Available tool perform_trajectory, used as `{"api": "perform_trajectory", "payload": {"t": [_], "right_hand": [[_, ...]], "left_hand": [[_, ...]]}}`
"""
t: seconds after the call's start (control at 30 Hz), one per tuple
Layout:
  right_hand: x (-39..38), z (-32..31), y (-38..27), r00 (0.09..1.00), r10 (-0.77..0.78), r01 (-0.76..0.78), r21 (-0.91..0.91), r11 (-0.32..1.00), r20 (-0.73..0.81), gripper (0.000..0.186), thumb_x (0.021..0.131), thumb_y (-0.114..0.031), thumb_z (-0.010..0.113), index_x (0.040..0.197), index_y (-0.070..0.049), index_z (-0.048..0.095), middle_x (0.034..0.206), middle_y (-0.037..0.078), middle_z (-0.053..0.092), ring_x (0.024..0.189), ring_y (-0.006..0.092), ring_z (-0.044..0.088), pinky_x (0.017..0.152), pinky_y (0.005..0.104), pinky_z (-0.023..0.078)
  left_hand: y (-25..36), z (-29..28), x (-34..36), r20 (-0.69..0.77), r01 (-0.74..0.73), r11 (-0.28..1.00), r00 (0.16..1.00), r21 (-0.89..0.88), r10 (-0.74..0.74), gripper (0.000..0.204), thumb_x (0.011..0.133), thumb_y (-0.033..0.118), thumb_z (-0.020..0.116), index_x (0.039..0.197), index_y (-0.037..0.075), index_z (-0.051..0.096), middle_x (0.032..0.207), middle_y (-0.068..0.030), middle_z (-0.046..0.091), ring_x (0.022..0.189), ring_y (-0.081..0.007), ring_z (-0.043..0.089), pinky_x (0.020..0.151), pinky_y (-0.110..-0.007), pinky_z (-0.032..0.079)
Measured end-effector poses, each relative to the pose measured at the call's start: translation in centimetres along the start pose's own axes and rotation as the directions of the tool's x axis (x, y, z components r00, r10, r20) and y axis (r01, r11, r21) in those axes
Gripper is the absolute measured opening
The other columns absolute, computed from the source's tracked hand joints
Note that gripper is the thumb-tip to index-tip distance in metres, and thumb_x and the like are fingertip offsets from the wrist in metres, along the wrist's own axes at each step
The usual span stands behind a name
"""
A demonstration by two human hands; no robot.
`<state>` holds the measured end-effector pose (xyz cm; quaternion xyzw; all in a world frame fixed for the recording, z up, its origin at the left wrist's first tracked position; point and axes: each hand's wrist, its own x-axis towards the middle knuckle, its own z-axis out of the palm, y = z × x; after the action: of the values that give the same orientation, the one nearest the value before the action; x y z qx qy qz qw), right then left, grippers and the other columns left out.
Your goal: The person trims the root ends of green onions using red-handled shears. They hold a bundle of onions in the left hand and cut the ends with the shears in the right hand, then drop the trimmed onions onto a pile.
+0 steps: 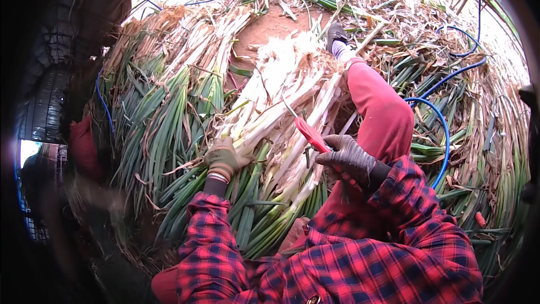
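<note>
My right grip (350,157), gloved, is closed around the red-handled knife (311,134), whose thin blade points up and away from me over the long green onions (292,90). They lie in a loose heap on the ground in front of me, pale root ends pointing away, leaves running back toward my lap. My left grip (225,157), also gloved, rests among the stalks at the heap's left side; I cannot tell whether its fingers close around any. With 2 hands this near and the blade's tip between them, I judge the worst risk to be a cut: if the knife swings left, or a stalk gives suddenly, the edge could reach my left glove. My bent right leg (382,110) stands just beside the heap, so a careless sweep to the right could catch the red trouser. The stalks cross and overlap, so pulling 1 out could drag its neighbours along or tear leaves. Dry leaf litter (394,25) near my shoe (336,34) could cling to the roots, and the blue hose (444,135) on my right could snag a foot.
</note>
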<state>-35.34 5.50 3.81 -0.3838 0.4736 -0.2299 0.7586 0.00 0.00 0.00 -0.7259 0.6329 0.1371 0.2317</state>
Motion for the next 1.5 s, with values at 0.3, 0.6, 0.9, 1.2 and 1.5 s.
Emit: {"api": "perform_trajectory", "payload": {"t": [0.3,0.6,0.9,1.2,1.5], "right_hand": [[-0.4,1.9,1.6,0.998,0.059,-0.059,-0.031,0.998,-0.006,0.032,0.084,-0.024,0.075,0.105,-0.005,0.061,0.055,0.000,0.049,0.036,0.0078,0.043,0.033,0.0255,0.034],[-4.3,8.3,3.4,0.954,0.257,-0.212,-0.252,0.944,0.158,0.028,0.085,-0.023,0.076,0.105,-0.008,0.061,0.057,-0.003,0.050,0.039,0.0067,0.045,0.035,0.0239,0.033],[0.9,5.4,4.5,0.994,0.054,-0.053,0.011,0.999,-0.098,0.026,0.084,-0.023,0.074,0.093,-0.001,0.064,0.061,0.005,0.055,0.043,0.0153,0.052,0.036,0.0286,0.038],[9.3,-0.8,3.5,0.918,0.062,-0.055,0.030,0.998,-0.391,0.024,0.078,-0.016,0.080,0.074,0.001,0.064,0.057,0.009,0.058,0.045,0.0208,0.056,0.038,0.0359,0.043],[15.9,-8.0,1.7,0.844,0.042,-0.059,-0.016,0.998,-0.535,0.022,0.081,-0.010,0.080,0.087,0.005,0.065,0.069,0.013,0.061,0.043,0.0259,0.056,0.036,0.0382,0.049]], "left_hand": [[0.2,-3.7,-4.2,0.174,-0.047,0.991,0.982,-0.126,0.068,0.098,0.059,0.077,0.071,0.117,-0.001,0.070,0.116,-0.0275,0.068,0.111,-0.0381,0.066,0.099,-0.046,0.048],[-3.8,4.1,-7.4,-0.201,-0.132,0.935,0.977,-0.329,0.068,0.084,0.057,0.050,0.091,0.124,0.007,0.064,0.122,-0.0211,0.062,0.114,-0.0344,0.061,0.100,-0.041,0.048],[-4.3,5.8,-7.3,-0.356,-0.283,0.894,0.922,-0.347,0.153,0.074,0.060,0.039,0.092,0.121,0.009,0.063,0.122,-0.0188,0.061,0.115,-0.0364,0.059,0.100,-0.043,0.048],[-3.5,4.6,-8.5,-0.244,-0.199,0.922,0.962,-0.332,0.120,0.064,0.066,0.040,0.087,0.120,0.016,0.064,0.127,-0.0183,0.058,0.116,-0.0383,0.057,0.098,-0.048,0.048],[1.9,2.0,-12.6,-0.069,-0.280,0.943,0.953,0.180,0.296,0.058,0.073,0.042,0.081,0.124,0.021,0.064,0.121,-0.0113,0.059,0.108,-0.0301,0.058,0.095,-0.042,0.046]]}}
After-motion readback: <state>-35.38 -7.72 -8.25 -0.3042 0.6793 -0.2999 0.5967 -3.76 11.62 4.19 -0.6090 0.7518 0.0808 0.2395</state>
